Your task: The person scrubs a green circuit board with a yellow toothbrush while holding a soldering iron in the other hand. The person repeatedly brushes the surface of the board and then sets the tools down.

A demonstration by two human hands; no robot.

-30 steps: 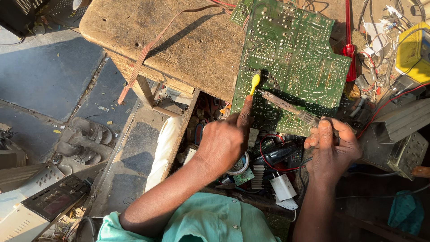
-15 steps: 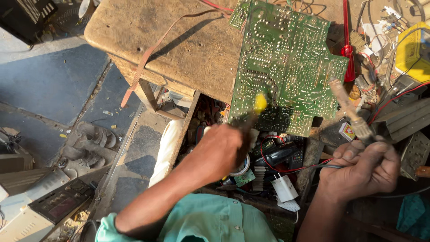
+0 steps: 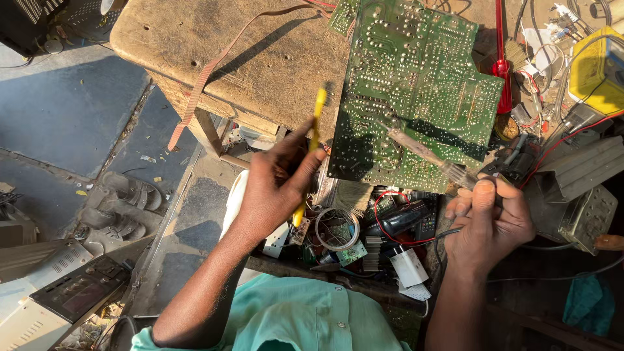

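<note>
Since a moment ago, your left hand (image 3: pixel 276 188) has lifted its gripped yellow tool (image 3: pixel 312 146), probably a brush, off the green circuit board (image 3: pixel 416 91), which leans on the worktop (image 3: pixel 260 58); your right hand (image 3: pixel 487 221) holds the soldering iron (image 3: pixel 422 153) against it.

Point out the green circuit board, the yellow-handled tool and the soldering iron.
green circuit board (image 3: pixel 422 78): head view, middle of its solder side.
yellow-handled tool (image 3: pixel 317 120): head view, upper handle.
soldering iron (image 3: pixel 422 153): head view, mid-shaft.

My left hand (image 3: pixel 276 188) grips a glossy yellow plastic tool (image 3: pixel 314 133); my right hand (image 3: pixel 487 224) holds a metal-tipped soldering iron (image 3: pixel 422 153) over the matt green circuit board (image 3: pixel 416 71) on rough worn wood (image 3: pixel 253 58).
</note>
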